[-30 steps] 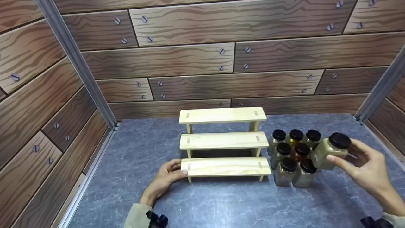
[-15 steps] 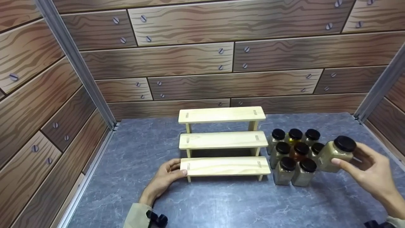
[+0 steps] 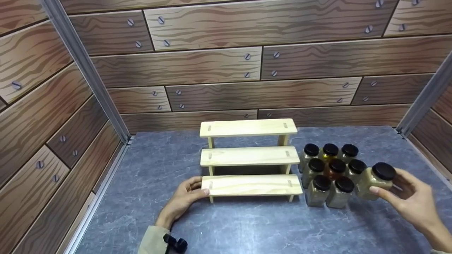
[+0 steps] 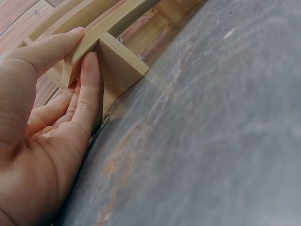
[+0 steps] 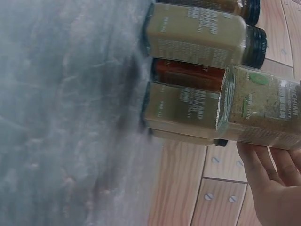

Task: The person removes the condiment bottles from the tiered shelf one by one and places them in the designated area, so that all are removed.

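Note:
A pale wooden three-step rack (image 3: 249, 156) stands on the grey surface. My left hand (image 3: 185, 198) pinches the left end of its lowest step, thumb on top and fingers beneath, as the left wrist view shows on the rack's board (image 4: 113, 28). At the right, my right hand (image 3: 415, 201) grips a square glass spice jar (image 3: 372, 183) with a black lid and tan contents. The jar leans slightly and, in the right wrist view, its base (image 5: 225, 101) is off the surface. Several similar spice jars (image 3: 318, 194) stand grouped just left of it, one with reddish contents.
The grey marbled tabletop (image 3: 243, 225) spreads before the rack. Wood-patterned panels (image 3: 226, 67) rise behind and at both sides, with metal corner posts (image 3: 84, 70). The jar group stands close to the rack's right end.
My right hand has moved the held spice jar a little to the right and then lower, uncovering another jar behind it. The left hand and rack have stayed in place.

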{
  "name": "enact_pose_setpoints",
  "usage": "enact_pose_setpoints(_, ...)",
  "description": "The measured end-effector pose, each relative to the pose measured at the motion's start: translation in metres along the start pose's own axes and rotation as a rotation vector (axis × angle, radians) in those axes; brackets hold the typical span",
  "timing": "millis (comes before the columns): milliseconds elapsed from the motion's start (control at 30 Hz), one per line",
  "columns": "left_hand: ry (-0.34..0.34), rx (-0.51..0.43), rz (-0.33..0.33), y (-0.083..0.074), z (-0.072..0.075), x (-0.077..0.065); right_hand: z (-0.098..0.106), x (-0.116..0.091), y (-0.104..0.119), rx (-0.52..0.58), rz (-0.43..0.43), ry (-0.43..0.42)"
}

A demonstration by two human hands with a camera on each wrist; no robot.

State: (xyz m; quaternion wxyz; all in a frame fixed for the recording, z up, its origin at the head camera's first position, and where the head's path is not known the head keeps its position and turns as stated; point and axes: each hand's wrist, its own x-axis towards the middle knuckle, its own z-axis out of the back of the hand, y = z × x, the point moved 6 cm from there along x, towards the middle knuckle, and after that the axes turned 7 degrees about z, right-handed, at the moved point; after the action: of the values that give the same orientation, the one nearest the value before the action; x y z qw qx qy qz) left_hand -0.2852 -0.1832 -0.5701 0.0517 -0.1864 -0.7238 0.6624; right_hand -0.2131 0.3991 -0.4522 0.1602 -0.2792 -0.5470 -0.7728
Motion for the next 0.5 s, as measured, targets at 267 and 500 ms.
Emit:
enact_pose_setpoints(267, 0.004, 0.006, -0.004, -0.001, 0.000, 0.000, -0.004, -0.011, -0.015, 0.145, -0.041, -0.001)
enact_pose_setpoints(500, -0.002, 0.005, 0.011, 0.000, -0.001, 0.001, -0.005, -0.017, -0.026, 0.140, -0.056, 0.005)
